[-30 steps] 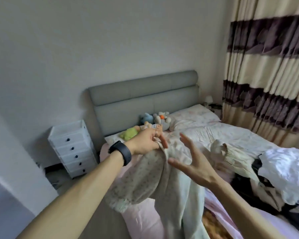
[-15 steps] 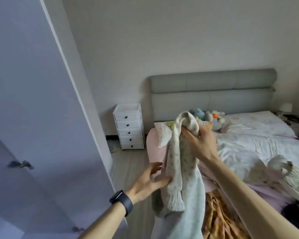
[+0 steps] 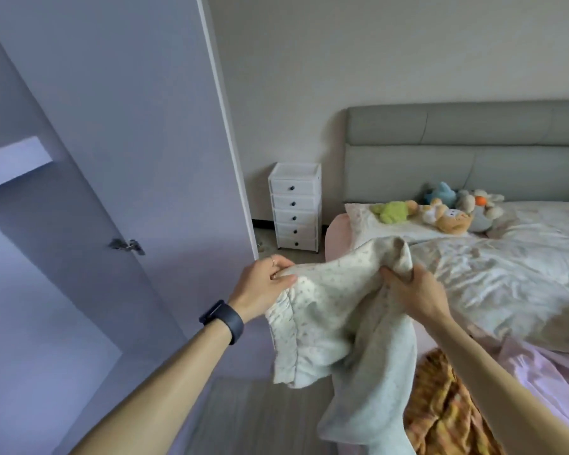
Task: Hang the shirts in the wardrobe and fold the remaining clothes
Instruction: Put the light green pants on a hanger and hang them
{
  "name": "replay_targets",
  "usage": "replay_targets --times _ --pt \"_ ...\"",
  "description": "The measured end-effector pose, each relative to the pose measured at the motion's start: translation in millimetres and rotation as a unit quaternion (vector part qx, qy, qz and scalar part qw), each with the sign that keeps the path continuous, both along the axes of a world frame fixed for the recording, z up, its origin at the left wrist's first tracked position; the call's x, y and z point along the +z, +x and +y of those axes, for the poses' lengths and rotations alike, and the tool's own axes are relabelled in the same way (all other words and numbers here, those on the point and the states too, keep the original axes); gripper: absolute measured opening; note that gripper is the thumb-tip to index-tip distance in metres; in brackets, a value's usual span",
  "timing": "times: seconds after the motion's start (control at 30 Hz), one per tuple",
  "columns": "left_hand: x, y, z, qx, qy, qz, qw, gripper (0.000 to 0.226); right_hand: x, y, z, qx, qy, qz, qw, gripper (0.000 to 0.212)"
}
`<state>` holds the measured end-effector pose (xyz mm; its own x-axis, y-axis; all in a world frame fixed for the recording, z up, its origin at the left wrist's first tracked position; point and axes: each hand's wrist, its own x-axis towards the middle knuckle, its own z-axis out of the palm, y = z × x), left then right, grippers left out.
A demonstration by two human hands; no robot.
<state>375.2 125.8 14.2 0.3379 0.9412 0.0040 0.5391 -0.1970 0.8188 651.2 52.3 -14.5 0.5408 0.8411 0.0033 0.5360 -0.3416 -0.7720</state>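
A pale cream garment (image 3: 329, 310) with a small dotted print hangs between my hands in front of the bed. My left hand (image 3: 263, 287) pinches its left edge near a ruffled cuff. My right hand (image 3: 414, 290) grips a bunched fold at its top right. The rest of the cloth droops toward the floor. The wardrobe (image 3: 79, 192) stands at the left with its door open and a shelf showing inside.
The bed (image 3: 506, 267) with a crumpled white duvet fills the right. Several soft toys (image 3: 447, 215) lie by the grey headboard. An orange checked garment (image 3: 440, 408) lies at the bed's near edge. A white drawer unit (image 3: 294, 205) stands by the wall.
The view has swung left toward the wardrobe. My left hand has risen and taken the garment's left edge; the cloth is now stretched between both hands instead of hanging from the right one.
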Motion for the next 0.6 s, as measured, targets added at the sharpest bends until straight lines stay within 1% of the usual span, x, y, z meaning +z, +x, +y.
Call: replay_targets --times 0.03,0.1,0.13,0.17,0.2,0.23,0.3,0.33,0.37,0.4,0.47,0.5,0.53,0.57,0.6 --pt "10 -4 6 -0.011 0.017 0.018 1.000 0.013 -4 -6 -1 0.041 -0.024 -0.024 0.999 0.051" --pt "29 -6 15 -0.047 0.045 0.063 0.996 0.014 -3 -30 0 0.155 0.007 -0.042 0.987 0.084" --pt "36 -6 17 -0.067 0.048 0.074 0.994 0.014 3 -44 3 0.218 0.023 -0.053 0.974 0.094" --pt "43 -4 16 -0.088 0.044 0.075 0.992 0.015 9 -60 6 0.271 0.032 -0.060 0.960 0.098" --pt "49 -2 15 -0.105 0.038 0.072 0.991 0.018 13 -74 12 0.301 0.036 -0.055 0.951 0.094" --pt "53 0 13 -0.119 0.032 0.070 0.990 0.021 18 -86 17 0.311 0.037 -0.038 0.949 0.080" --pt "57 -2 9 -0.120 0.038 0.062 0.990 0.024 23 -99 29 0.300 0.054 -0.027 0.952 0.038" --pt "56 -7 7 -0.099 0.049 0.046 0.993 0.024 25 -103 33 0.297 0.074 -0.027 0.952 0.024" --pt "52 -16 5 -0.066 0.055 0.011 0.996 0.026 29 -106 36 0.303 0.095 -0.017 0.948 0.021" --pt "45 -25 1 -0.038 0.041 -0.040 0.998 0.034 30 -108 38 0.308 0.113 -0.003 0.945 0.023" --pt "23 -48 -9 -0.012 -0.035 -0.136 0.990 0.058 38 -114 40 0.320 0.141 0.050 0.936 0.024" --pt "10 -57 -15 -0.020 -0.079 -0.142 0.987 0.061 42 -117 41 0.326 0.146 0.093 0.929 0.021" --pt "-3 -65 -20 -0.030 -0.109 -0.121 0.986 0.057 44 -121 45 0.330 0.146 0.131 0.923 0.019" --pt "-17 -74 -23 -0.031 -0.124 -0.083 0.988 0.050 47 -124 49 0.337 0.143 0.153 0.918 0.018" --pt "-27 -81 -25 -0.025 -0.121 -0.048 0.991 0.045 47 -127 53 0.346 0.142 0.155 0.914 0.017"
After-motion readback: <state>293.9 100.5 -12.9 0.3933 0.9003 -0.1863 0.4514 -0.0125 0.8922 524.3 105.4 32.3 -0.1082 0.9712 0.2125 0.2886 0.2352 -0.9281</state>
